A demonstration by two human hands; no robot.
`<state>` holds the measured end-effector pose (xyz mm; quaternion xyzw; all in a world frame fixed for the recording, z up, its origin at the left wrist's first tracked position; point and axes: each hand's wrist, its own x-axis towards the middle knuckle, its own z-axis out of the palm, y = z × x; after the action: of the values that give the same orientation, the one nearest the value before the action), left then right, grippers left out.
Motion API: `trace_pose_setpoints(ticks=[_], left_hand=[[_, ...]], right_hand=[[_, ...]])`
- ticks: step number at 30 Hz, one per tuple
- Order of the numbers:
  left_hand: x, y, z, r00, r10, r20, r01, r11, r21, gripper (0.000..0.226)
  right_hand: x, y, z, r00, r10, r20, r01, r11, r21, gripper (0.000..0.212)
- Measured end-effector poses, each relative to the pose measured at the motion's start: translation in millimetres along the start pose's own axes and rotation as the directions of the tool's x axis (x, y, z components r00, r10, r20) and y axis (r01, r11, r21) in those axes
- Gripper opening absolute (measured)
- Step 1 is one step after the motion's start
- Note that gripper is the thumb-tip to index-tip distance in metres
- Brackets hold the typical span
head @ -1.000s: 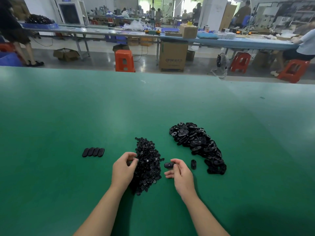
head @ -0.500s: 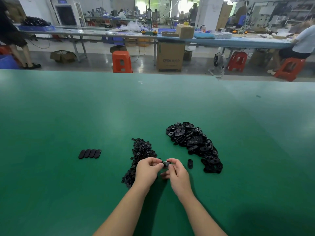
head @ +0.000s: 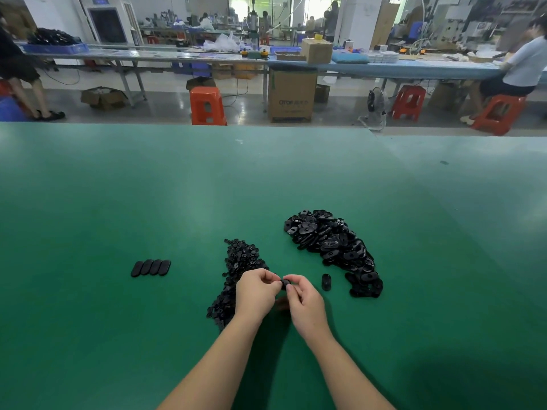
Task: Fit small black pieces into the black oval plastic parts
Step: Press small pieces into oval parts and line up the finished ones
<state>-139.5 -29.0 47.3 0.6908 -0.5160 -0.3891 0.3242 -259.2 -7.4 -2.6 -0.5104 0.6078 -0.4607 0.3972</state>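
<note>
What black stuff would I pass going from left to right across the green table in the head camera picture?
Row of four oval parts → pile of small black pieces → oval part pinched between the left hand and right hand → single oval part → big pile of oval parts.

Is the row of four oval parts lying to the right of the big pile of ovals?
No, the row of four oval parts lies far left of the big pile, beyond the small-piece pile.
</note>
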Motion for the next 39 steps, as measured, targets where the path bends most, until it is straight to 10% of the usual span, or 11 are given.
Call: trace_pose_setpoints(ticks=[39], left_hand=[[7,15,2,0.997,0.018,0.074,-0.025,0.995,0.093,0.010]], right_hand=[[7,6,-4,0.998,0.069,0.007,-0.069,0.988,0.137,0.016]])
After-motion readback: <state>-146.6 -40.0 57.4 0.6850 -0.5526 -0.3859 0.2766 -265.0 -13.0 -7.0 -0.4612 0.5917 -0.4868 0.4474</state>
